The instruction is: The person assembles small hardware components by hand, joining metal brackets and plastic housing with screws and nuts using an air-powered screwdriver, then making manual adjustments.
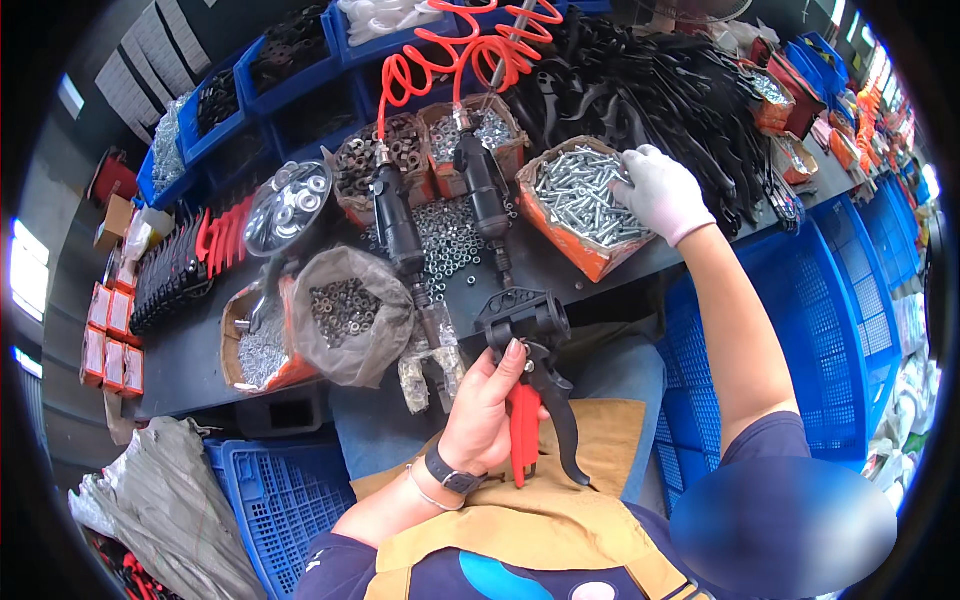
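My left hand (485, 415) is bare and closed around a hand tool with a black plastic head (525, 318), a red handle (523, 430) and a curved black lever (568, 435). The tool is upright above my lap, at the bench's front edge. My right hand (663, 192), in a white glove, reaches over the right rim of an open orange box full of silver bolts (590, 200). Its fingers curl in at the bolts, and whatever they pinch is hidden. Just beyond the held tool, a black air screwdriver (485, 190) hangs from a red coiled hose.
Another air screwdriver (400, 225) hangs to the left. Loose nuts (445, 240) lie on the bench (195, 345) between boxes and a bag (350, 260) of hardware. Black handle parts (640, 90) are heaped behind the bolts. Blue crates (790, 330) stand at right.
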Demonstrator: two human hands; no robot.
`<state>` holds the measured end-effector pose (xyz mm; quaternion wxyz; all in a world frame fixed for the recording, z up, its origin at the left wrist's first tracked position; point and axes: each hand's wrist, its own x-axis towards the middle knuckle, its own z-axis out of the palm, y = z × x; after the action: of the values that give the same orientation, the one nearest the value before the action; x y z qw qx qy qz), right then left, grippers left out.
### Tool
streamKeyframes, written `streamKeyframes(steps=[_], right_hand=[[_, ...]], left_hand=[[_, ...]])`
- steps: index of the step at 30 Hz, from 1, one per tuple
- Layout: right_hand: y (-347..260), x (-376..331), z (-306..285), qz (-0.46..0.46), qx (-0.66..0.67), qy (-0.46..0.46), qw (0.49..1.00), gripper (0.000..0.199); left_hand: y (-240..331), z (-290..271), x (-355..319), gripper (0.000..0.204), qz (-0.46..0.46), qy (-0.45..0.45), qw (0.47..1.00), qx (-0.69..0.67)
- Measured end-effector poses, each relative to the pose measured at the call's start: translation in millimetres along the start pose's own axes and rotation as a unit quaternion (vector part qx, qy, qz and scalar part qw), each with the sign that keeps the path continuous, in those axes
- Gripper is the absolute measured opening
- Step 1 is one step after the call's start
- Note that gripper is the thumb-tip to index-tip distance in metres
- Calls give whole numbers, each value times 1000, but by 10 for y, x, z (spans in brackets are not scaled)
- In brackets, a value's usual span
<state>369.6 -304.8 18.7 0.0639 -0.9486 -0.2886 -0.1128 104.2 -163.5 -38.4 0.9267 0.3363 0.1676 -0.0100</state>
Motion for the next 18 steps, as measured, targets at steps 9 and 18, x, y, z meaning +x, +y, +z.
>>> streamKeyframes(steps=[9, 18], right_hand=[[-272, 38, -78, 60, -12, -41, 997, 29], [-285, -177, 103, 39, 34, 133, 990, 19]], left_hand=[[41, -125, 6, 26, 5, -16, 999, -30], [217, -424, -20, 43, 48, -92, 972, -210]])
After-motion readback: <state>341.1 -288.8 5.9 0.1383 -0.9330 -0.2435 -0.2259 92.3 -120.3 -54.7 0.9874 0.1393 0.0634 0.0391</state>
